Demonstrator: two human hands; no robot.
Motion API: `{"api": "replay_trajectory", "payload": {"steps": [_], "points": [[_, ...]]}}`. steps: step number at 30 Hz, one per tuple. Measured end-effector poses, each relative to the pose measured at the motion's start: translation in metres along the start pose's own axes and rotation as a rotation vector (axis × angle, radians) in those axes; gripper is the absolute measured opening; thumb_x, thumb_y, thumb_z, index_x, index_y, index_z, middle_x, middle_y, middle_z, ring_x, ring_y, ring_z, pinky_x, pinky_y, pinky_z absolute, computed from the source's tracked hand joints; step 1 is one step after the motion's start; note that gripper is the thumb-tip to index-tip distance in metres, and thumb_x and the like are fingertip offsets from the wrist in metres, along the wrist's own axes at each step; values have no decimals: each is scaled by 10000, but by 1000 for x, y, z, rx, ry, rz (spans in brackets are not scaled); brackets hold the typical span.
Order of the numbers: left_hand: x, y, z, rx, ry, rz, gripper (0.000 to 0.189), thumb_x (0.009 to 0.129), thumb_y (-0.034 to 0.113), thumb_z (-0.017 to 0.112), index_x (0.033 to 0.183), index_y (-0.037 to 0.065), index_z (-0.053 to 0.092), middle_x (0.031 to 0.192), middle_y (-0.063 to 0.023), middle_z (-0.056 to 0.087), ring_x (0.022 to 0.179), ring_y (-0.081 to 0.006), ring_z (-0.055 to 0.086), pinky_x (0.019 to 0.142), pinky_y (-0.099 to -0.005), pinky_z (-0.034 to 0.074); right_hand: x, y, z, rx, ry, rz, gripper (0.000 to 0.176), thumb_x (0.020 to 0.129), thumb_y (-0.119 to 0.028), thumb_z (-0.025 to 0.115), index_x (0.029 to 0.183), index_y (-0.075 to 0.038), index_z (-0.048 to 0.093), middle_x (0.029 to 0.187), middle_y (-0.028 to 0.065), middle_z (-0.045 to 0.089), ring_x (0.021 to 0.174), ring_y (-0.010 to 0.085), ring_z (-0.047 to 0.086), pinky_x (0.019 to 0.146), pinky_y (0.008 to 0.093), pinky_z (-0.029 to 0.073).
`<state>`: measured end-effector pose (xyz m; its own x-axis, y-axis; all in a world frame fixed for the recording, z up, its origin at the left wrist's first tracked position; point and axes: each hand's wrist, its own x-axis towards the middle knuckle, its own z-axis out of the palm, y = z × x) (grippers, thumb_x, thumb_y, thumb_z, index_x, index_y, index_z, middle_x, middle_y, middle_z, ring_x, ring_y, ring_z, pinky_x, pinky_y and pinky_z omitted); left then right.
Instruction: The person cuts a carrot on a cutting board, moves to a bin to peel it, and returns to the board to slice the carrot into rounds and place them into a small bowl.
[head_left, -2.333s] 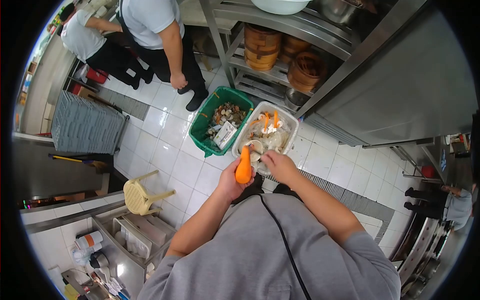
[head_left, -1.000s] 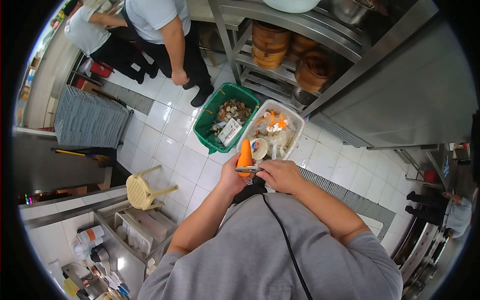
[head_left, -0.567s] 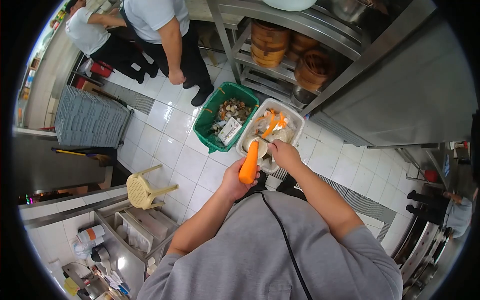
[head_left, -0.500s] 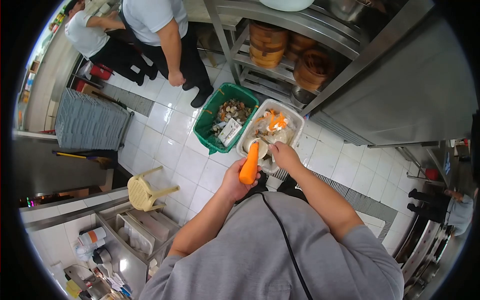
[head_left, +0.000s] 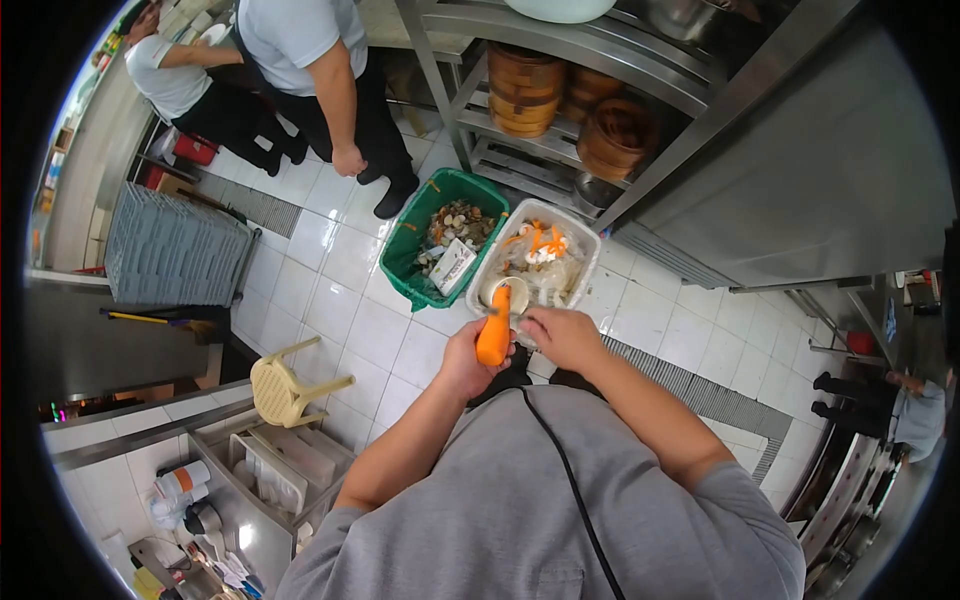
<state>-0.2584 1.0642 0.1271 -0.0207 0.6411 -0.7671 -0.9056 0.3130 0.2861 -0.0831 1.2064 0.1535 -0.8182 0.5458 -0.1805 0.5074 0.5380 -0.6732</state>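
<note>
My left hand (head_left: 474, 357) is wrapped round the thick lower part of an orange carrot (head_left: 493, 341), whose narrow end points away from me. Just right of it, my right hand (head_left: 562, 337) is closed on a small tool; its thin dark end (head_left: 500, 313) lies across the carrot, and most of the tool is hidden. Beyond both hands stands a white bin (head_left: 592, 236) holding orange peelings (head_left: 543, 240), plastic and a round pale container (head_left: 507, 291). Touching its left side is a green bin (head_left: 397, 262) with shells and a white carton (head_left: 453, 266).
Two people (head_left: 345, 100) (head_left: 190, 90) stand at the upper left, another person (head_left: 915, 420) at the far right. A yellow stool (head_left: 283, 388) and stacked grey crates (head_left: 165, 250) are on the left. A metal rack (head_left: 600, 45) with bamboo steamers (head_left: 523, 90) is ahead.
My right hand has moved slightly left and nearer me, bringing the tool onto the carrot. The carrot stays in my left hand. The whole view has shifted a little.
</note>
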Motion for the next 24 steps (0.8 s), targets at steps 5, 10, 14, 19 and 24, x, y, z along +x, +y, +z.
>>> {"api": "replay_trajectory", "payload": {"steps": [5,10,14,19,24], "points": [[-9,-5,5,-5,-109,-37,423,1126,408,429,1311,76,614,1094,-106,735,896,-244,695,759,-399,552,29,60,39,22,115,265,367,1075,-423,574,1096,-78,698,954,219,756,908,447,726,777,560,566],[-1,0,1,12,39,22,469,1138,452,435,1357,66,589,1126,-127,735,928,-253,710,784,-397,571,-13,-3,5,222,-56,123,348,1079,-395,578,1130,-74,701,1009,194,764,953,421,731,814,528,572],[6,1,-1,-28,69,25,460,1137,443,441,1355,63,583,1136,-136,729,930,-263,712,782,-403,571,-28,-26,-8,7,-134,-170,336,1051,-427,620,1149,-119,710,1030,131,767,938,365,742,807,494,588],[12,-1,-3,-40,20,67,438,1126,441,439,1306,78,608,1096,-112,734,937,-253,709,795,-389,559,-29,-26,-7,19,-57,-186,319,1050,-403,625,1135,-106,709,1012,124,763,932,358,741,803,484,590],[7,-2,1,-34,30,104,426,1133,422,440,1337,77,585,1096,-128,729,945,-268,701,803,-431,557,-31,-30,-11,73,93,-241,292,1045,-375,640,1115,-100,708,999,114,759,919,352,743,787,490,591]]}}
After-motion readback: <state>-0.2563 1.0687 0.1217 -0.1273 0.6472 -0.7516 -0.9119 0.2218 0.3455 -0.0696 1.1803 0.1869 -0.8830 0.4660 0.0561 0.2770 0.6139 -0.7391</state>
